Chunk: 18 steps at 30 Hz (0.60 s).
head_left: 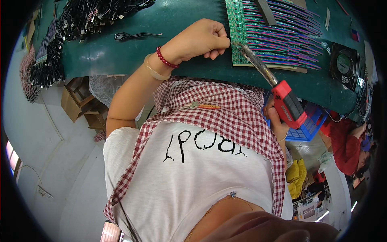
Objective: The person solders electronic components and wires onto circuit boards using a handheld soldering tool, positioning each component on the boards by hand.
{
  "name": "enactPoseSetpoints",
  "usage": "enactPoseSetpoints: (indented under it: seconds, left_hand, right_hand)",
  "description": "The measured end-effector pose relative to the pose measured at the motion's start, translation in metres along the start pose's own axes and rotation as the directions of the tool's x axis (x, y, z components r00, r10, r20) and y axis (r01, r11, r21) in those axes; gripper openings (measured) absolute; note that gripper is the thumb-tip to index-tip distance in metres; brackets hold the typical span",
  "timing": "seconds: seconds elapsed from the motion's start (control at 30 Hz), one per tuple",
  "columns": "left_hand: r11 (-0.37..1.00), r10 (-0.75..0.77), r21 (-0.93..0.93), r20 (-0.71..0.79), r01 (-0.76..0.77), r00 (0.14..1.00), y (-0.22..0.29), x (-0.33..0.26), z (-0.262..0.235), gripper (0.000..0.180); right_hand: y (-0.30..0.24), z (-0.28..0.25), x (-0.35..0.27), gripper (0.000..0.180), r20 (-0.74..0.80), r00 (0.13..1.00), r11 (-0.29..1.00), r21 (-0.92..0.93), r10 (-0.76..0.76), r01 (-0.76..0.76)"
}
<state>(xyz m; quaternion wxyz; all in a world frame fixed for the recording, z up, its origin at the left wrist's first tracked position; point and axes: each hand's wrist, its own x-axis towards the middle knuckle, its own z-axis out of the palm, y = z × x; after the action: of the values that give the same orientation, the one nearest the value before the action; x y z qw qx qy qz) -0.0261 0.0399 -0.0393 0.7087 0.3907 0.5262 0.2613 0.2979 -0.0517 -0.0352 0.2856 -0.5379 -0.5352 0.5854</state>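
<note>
Nearest, at six o'clock, a white shirt with a red checked collar fills the view. At three o'clock the right hand (275,117) grips the red-and-black handle of a soldering iron (278,90); the handle hides most of its fingers. The iron's metal shaft runs toward twelve o'clock, its tip meeting the near left edge of the green circuit board strips (258,36). At twelve o'clock the left hand (200,39), curled with fingertips pinched, rests on the green table (121,48) just beside that edge; whether it pinches solder wire or a lead I cannot tell.

The hot tip sits close to those fingertips, so a slip could likely burn them, or bridge neighbouring pads. A loose black cable (135,36) lies at eleven o'clock, with a heap of black wires (96,16) farther off. A small fan (344,63) at two o'clock is dim, and the rim bends the board's far end out of view.
</note>
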Motion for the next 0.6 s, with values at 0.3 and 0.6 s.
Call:
enactPoseSetpoints:
  seconds: [0.3,0.6]
  left_hand:
    - [1.0,-0.012,0.004,-0.001,0.012,1.0,0.001,0.001,-0.002,0.011]
    - [1.0,-0.003,-0.002,-0.002,0.003,1.0,0.001,0.001,0.001,0.012]
  right_hand:
    - [-0.023,0.015,0.004,0.04,-0.082,0.997,1.0,0.016,0.001,0.001]
    - [-0.029,0.018,0.01,0.038,-0.036,0.999,1.0,-0.015,-0.015,0.015]
